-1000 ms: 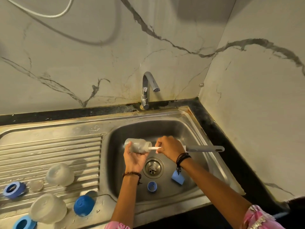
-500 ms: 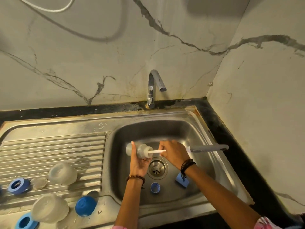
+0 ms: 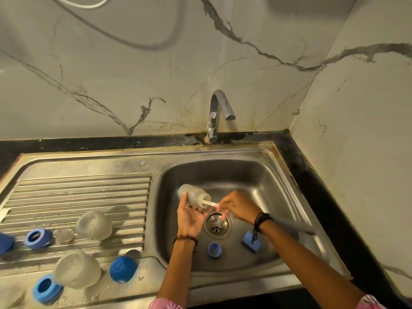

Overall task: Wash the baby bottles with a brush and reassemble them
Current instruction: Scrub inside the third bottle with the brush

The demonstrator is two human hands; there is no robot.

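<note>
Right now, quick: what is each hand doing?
Left hand: holds the bottle over the sink.
Right hand: fingers grip the brush, its head inside the bottle.

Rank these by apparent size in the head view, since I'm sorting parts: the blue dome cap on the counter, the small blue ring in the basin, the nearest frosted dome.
1. Nearest frosted dome
2. Blue dome cap
3. Small blue ring; it lies slightly farther away, yet looks clearly smallest.

Both over the sink basin (image 3: 263, 175), forearms reaching in from the near edge. Left hand (image 3: 191, 216) palm up, fingers curled round the bottle (image 3: 194, 196). Right hand (image 3: 239, 208) just right of it, pinching the brush (image 3: 208, 203) stem, wrist bent.
</note>
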